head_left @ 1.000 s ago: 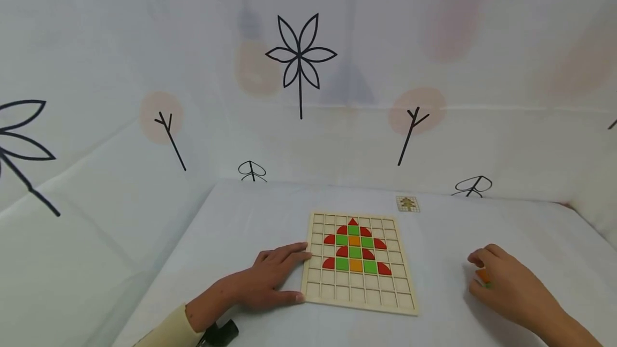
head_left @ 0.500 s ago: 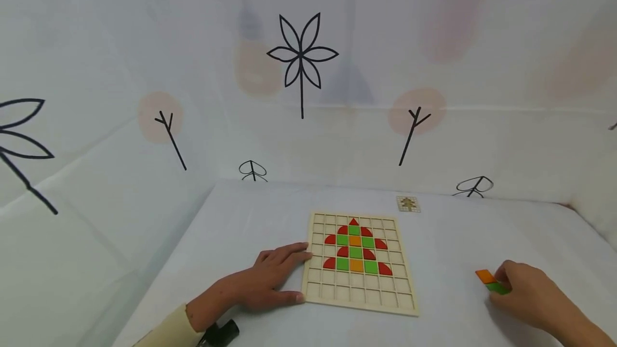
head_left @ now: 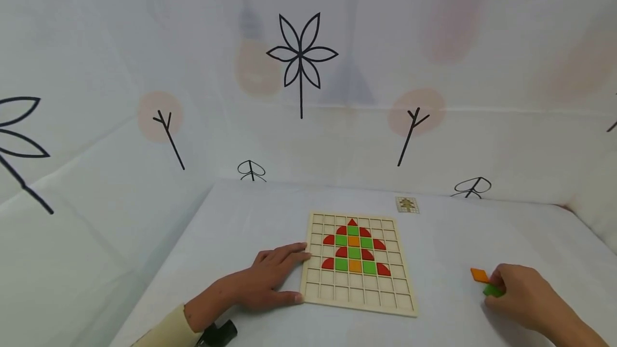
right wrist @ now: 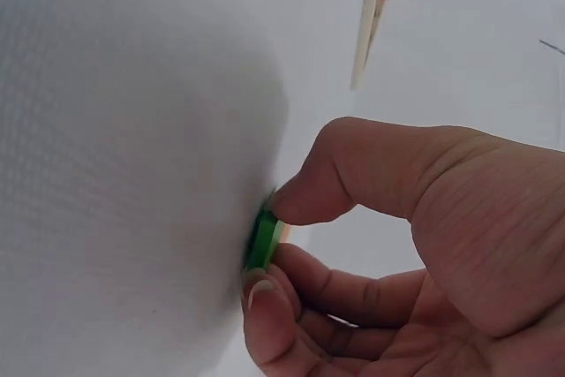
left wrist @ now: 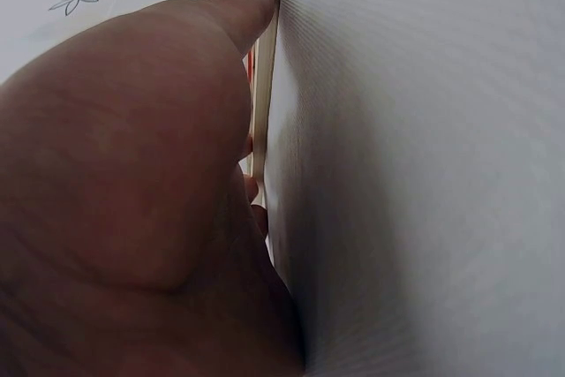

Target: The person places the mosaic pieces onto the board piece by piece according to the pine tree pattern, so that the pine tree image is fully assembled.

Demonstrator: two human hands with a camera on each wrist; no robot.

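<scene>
A wooden grid board point(head_left: 359, 296) lies on the white table in the head view. Red, green and orange tiles form a tree shape in its cells. My left hand point(head_left: 262, 280) rests flat at the board's left edge, thumb and fingertips touching the rim. To the right of the board, my right hand point(head_left: 525, 294) pinches a green square tile point(head_left: 493, 291) between thumb and fingers, close over the table. The right wrist view shows this green tile point(right wrist: 267, 237) edge-on at the fingertips. Just beyond it lies an orange square tile point(head_left: 479, 275).
A small card point(head_left: 407, 205) with a tree picture on a grid lies behind the board's far right corner. White cloth walls point(head_left: 337, 143) with line-drawn plants enclose the table at the back and sides. A dark device point(head_left: 219, 333) sits at the left wrist.
The right hand has drawn back toward the person, uncovering the orange and green tiles. The green tile, held at the fingertips, now stands slightly apart from the orange one. The left hand stays put.
</scene>
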